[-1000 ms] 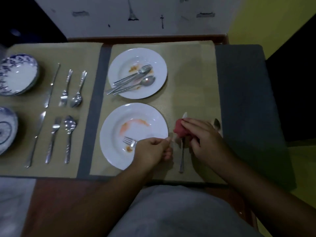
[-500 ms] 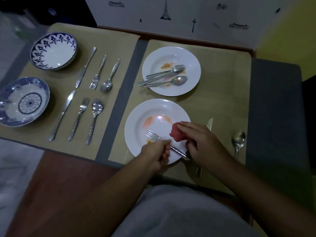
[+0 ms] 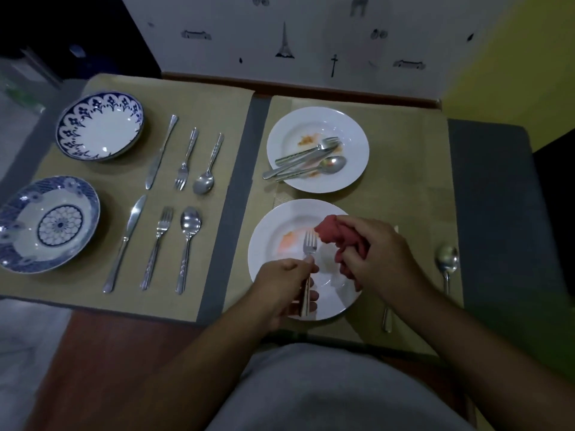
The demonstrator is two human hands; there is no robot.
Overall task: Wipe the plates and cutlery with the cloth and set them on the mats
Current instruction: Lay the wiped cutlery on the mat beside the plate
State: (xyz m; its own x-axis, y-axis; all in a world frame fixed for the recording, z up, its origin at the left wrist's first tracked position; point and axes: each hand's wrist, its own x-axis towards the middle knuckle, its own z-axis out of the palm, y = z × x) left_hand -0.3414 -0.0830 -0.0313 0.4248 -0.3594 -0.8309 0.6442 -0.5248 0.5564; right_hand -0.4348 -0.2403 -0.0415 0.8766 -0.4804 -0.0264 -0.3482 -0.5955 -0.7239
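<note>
**Fork held over soiled near plate; cloth bunched in right hand**

Your left hand (image 3: 284, 287) is closed round the handle of the slim stainless-steel fork (image 3: 310, 244). Its tines point away from you, above the near round white ceramic plate (image 3: 264, 275). The tines look bright, but it cannot be told whether any residue is on them.

Your right hand (image 3: 382, 259) grips the bunched red cloth (image 3: 333, 234), which is soft and creased. Its end sits just beside the tines, and contact cannot be confirmed.

The near plate is glossy and broad-rimmed, with an orange smear in its well left of the fork. It rests on the right tan woven mat (image 3: 404, 157).

On the same mat, the far round white plate (image 3: 354, 135) carries orange residue and a soiled steel fork, knife and spoon (image 3: 305, 163) lying together. A polished steel spoon (image 3: 447, 259) lies to the right of your right hand with its handle toward you. A steel knife (image 3: 386, 321) lies partly hidden under your wrist.

The left tan mat (image 3: 202, 98) holds:
- a scallop-patterned blue-and-white dish (image 3: 99, 126);
- a medallion-patterned blue-and-white dish (image 3: 46, 225);
- a far row of shiny cutlery (image 3: 185, 157);
- a near row of shiny cutlery (image 3: 158, 244).

Each row is knife, fork and spoon, laid parallel.
</note>
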